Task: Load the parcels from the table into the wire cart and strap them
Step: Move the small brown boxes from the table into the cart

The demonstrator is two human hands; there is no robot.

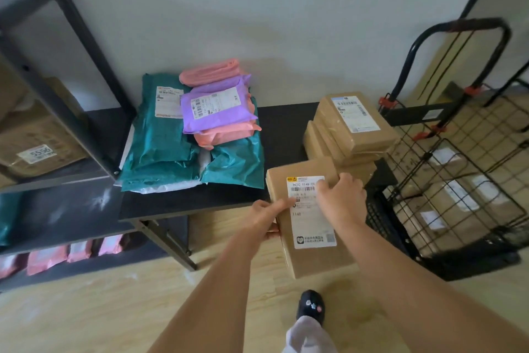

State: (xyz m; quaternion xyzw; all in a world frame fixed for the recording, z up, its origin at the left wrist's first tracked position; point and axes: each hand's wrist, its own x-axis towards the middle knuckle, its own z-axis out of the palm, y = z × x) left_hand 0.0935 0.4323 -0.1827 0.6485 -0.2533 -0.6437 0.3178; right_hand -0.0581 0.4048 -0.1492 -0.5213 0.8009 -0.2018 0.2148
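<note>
Cardboard box (309, 223) sits clamped between our hands. Our left hand (269, 216) grips its left edge; our right hand (342, 198) presses its top, beside the cart (458, 181).

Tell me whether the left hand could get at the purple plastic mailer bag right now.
Probably not yet: the left hand and right hand both grip the brown cardboard box. The purple plastic mailer bag lies uncovered atop the pile, so once freed, the way looks open.
</note>
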